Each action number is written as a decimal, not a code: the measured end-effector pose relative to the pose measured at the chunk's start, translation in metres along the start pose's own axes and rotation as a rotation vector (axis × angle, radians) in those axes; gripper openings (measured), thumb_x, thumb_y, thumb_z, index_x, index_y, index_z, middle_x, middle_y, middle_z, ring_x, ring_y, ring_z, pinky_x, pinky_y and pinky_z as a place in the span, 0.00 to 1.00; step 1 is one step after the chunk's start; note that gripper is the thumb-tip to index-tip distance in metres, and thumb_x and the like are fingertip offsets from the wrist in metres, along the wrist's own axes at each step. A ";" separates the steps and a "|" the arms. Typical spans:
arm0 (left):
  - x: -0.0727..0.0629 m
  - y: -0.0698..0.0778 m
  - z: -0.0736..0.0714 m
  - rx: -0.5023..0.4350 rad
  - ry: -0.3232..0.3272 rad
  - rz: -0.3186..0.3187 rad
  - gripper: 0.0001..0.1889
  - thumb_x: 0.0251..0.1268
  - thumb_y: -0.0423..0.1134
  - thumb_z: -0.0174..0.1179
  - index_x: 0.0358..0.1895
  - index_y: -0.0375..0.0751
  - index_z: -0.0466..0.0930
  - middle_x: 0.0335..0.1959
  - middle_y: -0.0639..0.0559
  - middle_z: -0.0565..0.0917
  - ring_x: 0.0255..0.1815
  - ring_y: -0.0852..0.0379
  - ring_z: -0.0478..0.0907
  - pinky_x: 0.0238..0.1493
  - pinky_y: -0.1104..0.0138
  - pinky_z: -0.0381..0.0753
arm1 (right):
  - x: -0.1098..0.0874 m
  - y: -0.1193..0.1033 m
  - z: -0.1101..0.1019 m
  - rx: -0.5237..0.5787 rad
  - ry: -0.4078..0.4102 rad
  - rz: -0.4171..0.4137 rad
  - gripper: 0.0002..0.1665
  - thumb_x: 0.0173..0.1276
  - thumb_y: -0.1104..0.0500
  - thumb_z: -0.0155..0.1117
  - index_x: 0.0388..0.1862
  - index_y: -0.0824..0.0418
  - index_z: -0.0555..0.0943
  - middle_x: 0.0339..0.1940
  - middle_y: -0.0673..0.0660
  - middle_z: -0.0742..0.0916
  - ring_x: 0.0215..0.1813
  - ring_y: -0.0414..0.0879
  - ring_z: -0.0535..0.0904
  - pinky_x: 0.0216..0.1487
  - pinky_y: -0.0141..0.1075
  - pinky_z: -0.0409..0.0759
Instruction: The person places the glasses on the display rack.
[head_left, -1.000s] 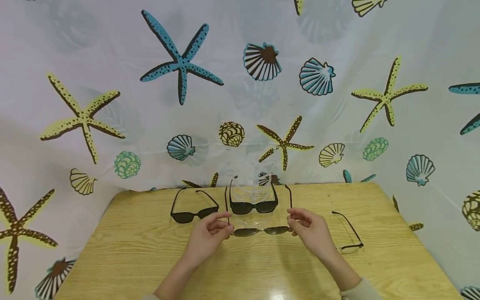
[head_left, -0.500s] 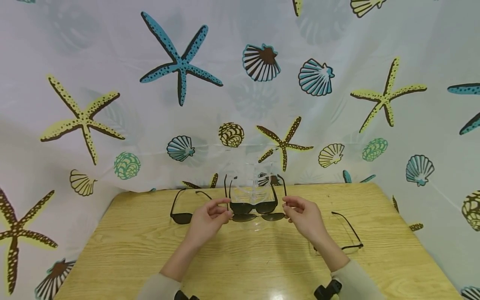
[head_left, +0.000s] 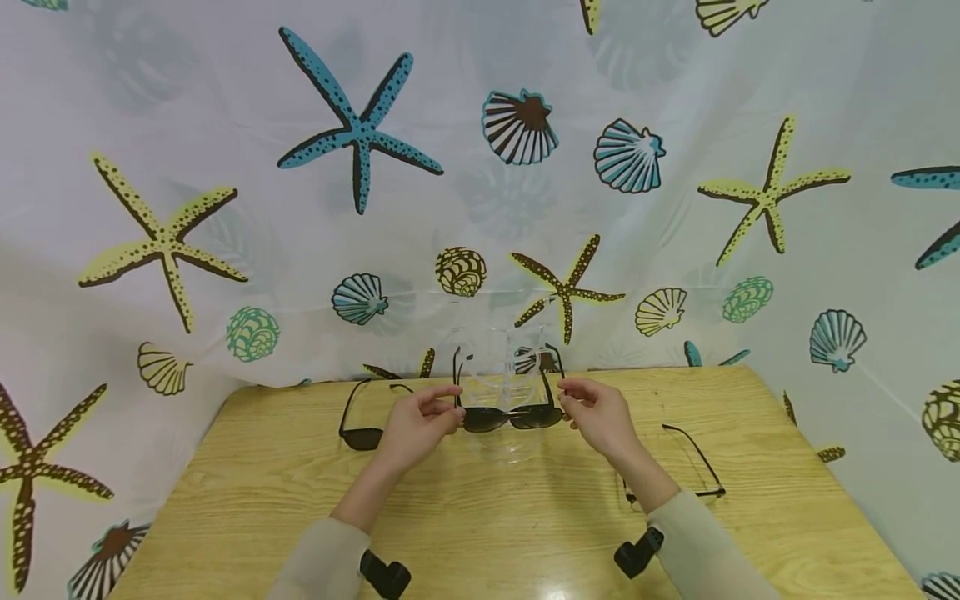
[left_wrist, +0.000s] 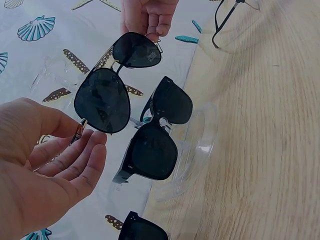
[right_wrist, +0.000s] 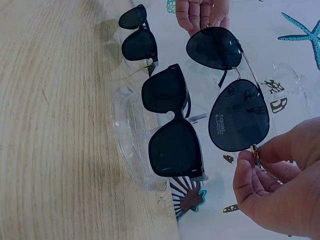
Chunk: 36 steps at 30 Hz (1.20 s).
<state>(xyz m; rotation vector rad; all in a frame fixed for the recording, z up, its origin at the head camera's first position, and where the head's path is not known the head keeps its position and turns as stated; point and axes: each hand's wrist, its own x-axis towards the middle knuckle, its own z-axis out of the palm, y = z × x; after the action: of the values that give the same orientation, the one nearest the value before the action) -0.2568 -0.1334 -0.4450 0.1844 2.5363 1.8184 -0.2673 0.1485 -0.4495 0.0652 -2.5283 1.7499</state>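
The left hand (left_wrist: 47,182) and right hand (right_wrist: 285,185) pinch one pair of teardrop metal sunglasses (right_wrist: 239,117) by its two ends, above one thick black pair (left_wrist: 152,151) (on one clear stand (right_wrist: 131,137), probably plastic), over one wood-grained table (head_left: 480,521).

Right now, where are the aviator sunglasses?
In the left wrist view, the aviator sunglasses are held between the left hand and right hand, upper left of the nearest black sunglasses.

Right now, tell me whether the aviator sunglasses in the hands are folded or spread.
Spread. The aviator sunglasses have both temples reaching back in the head view, one at each side.
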 end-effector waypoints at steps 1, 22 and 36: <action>0.001 -0.001 0.000 -0.001 0.001 -0.004 0.19 0.74 0.32 0.63 0.66 0.39 0.83 0.47 0.38 0.91 0.37 0.59 0.87 0.39 0.68 0.81 | 0.002 0.001 0.001 -0.003 0.000 -0.001 0.18 0.78 0.65 0.62 0.63 0.67 0.84 0.54 0.68 0.89 0.40 0.51 0.88 0.40 0.37 0.87; 0.025 -0.002 0.005 -0.063 0.082 -0.078 0.17 0.77 0.31 0.59 0.64 0.36 0.84 0.45 0.37 0.91 0.45 0.43 0.89 0.49 0.60 0.90 | 0.028 -0.002 0.012 -0.021 -0.006 0.027 0.19 0.78 0.66 0.60 0.63 0.69 0.85 0.49 0.69 0.91 0.33 0.42 0.83 0.36 0.33 0.83; 0.041 -0.007 0.008 -0.030 0.114 -0.060 0.18 0.76 0.30 0.59 0.64 0.36 0.84 0.43 0.36 0.90 0.43 0.44 0.89 0.52 0.54 0.90 | 0.041 -0.001 0.019 -0.025 0.026 0.031 0.18 0.78 0.66 0.59 0.62 0.69 0.85 0.51 0.70 0.89 0.46 0.63 0.87 0.34 0.30 0.80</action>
<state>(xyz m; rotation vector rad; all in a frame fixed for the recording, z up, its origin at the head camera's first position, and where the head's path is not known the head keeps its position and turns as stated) -0.2975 -0.1242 -0.4518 0.0044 2.5553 1.8962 -0.3082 0.1303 -0.4517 0.0024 -2.5461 1.7174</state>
